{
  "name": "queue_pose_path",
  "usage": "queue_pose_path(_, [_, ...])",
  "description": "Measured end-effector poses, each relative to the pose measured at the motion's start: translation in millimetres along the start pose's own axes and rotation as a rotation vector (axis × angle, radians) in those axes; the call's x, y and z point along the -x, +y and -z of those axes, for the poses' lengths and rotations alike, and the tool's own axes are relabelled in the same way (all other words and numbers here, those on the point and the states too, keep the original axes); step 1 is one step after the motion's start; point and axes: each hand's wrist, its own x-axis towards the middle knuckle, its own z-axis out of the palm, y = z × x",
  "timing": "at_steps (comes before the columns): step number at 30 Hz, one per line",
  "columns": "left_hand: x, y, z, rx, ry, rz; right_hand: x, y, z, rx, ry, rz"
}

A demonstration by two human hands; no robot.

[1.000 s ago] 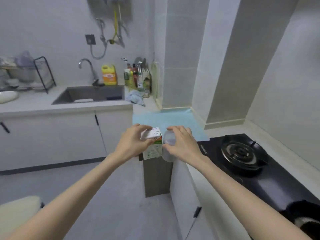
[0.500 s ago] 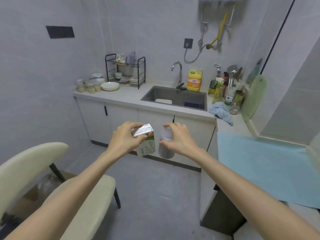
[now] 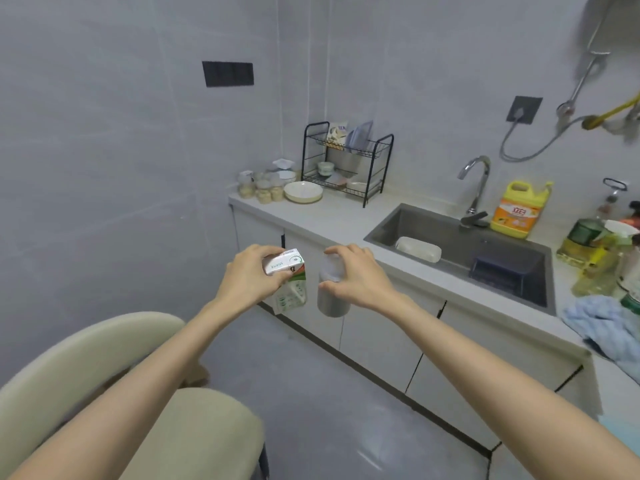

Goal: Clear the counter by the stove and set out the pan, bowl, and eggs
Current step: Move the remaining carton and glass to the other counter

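Note:
My left hand (image 3: 250, 276) grips a small white and green carton (image 3: 288, 282) by its top, held out over the floor. Beside it my right hand (image 3: 355, 275) holds a clear plastic jar (image 3: 331, 292) with a grey fill, fingers curled round its lid. Both are in the air in front of the white cabinets, short of the grey counter (image 3: 332, 220). The stove, pan and eggs are out of view. A pale plate or bowl (image 3: 303, 192) sits on the counter's far left end.
A black dish rack (image 3: 346, 164) and several small jars (image 3: 263, 188) stand at the counter's left end. The sink (image 3: 460, 251) with faucet, a yellow detergent bottle (image 3: 517, 209), oil bottles (image 3: 595, 251) and a blue cloth (image 3: 602, 323) lie right. A beige chair (image 3: 104, 393) stands low left.
The view has swung left, away from the stove and blue mat toward the sink counter and dish rack. Both hands keep hold of the carton and the jar.

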Motion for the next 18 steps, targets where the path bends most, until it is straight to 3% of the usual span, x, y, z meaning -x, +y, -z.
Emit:
queue_pose_path(9, [-136, -37, -19, -0.011, 0.052, 0.070, -155, 33, -20, -0.001, -0.075, 0.055])
queue_pose_path(18, [-308, -88, -76, -0.006, -0.021, 0.026, -318, 98, -61, 0.002, -0.098, -0.041])
